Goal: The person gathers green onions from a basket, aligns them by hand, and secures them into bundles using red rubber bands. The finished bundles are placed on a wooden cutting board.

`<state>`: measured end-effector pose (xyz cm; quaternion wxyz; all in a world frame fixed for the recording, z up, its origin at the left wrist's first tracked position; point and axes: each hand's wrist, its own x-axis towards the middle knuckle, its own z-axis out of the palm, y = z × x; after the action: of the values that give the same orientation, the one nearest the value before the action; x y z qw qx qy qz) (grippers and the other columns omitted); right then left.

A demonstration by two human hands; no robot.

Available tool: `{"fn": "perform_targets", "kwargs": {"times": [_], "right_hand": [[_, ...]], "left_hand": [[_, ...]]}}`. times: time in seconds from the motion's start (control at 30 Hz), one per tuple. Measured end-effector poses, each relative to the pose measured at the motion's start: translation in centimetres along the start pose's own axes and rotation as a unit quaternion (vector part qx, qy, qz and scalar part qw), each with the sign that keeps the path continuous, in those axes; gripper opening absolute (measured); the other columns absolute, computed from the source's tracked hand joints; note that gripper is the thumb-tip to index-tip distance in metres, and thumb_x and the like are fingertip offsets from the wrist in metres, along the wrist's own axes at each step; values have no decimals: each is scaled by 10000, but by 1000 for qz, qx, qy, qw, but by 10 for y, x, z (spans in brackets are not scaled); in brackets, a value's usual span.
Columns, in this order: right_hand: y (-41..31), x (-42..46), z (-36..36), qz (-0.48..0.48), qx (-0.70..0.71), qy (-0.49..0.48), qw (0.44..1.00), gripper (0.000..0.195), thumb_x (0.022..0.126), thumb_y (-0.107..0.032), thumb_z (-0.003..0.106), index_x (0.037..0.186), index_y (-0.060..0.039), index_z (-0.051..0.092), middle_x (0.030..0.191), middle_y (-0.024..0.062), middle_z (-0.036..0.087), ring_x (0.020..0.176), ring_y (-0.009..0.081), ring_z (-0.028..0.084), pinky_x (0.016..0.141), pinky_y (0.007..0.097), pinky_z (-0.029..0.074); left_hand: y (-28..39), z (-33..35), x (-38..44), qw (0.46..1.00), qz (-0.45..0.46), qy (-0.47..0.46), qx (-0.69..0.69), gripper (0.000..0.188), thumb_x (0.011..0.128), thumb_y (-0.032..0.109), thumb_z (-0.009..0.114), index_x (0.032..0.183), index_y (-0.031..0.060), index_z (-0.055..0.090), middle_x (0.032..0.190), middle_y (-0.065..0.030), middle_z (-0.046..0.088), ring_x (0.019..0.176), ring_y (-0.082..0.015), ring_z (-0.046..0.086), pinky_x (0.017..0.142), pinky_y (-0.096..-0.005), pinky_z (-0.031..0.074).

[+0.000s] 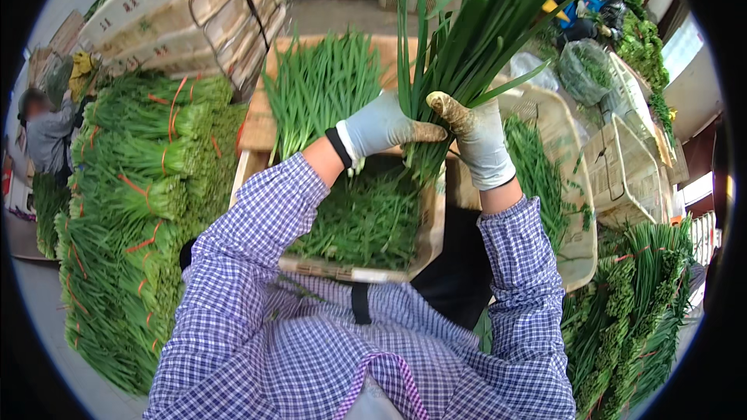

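Note:
A bunch of long, flat-leaved green vegetables, like garlic chives (467, 46), is held upright between my two hands, its leaves fanning up and to the right. My left hand (385, 122), in a pale glove with a soiled thumb, grips the bunch low on its left side. From the right, my right hand (475, 134), gloved alike, closes around the stems with its thumb on top. Loose chives (324, 81) lie spread on a wooden board (257, 122) beyond my left hand. Below the bunch stands a plastic crate (432, 245) with leaf scraps (362, 221) inside.
Bundles tied with red bands (146, 186) are piled at left, with more bundles (636, 303) at lower right. A large plastic tub (583, 233) of greens stands at right. Stacked crates (157, 23) rise at upper left. One person (49, 128) is at far left, another (610, 11) at upper right.

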<state>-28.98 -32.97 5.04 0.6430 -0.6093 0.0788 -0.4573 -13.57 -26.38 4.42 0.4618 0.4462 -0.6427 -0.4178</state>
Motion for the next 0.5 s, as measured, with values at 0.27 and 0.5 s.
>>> {"fn": "perform_targets", "kwargs": {"times": [0.27, 0.5], "right_hand": [[65, 47, -110, -31, -215, -102, 971, 428, 813, -168, 786, 1169, -21, 598, 1135, 83, 659, 988, 199, 618, 812, 346, 523], [62, 53, -141, 19, -304, -211, 929, 508, 832, -242, 772, 1242, -31, 558, 1066, 85, 673, 936, 207, 629, 822, 346, 518]], "left_hand": [[-128, -27, 99, 983, 138, -22, 118, 571, 857, 314, 727, 1321, 58, 516, 1227, -91, 628, 1079, -201, 606, 957, -380, 479], [-147, -11, 133, 990, 51, -1, 133, 702, 750, 350, 811, 1307, 42, 515, 1145, -153, 664, 1040, -261, 626, 932, -379, 479]]}}
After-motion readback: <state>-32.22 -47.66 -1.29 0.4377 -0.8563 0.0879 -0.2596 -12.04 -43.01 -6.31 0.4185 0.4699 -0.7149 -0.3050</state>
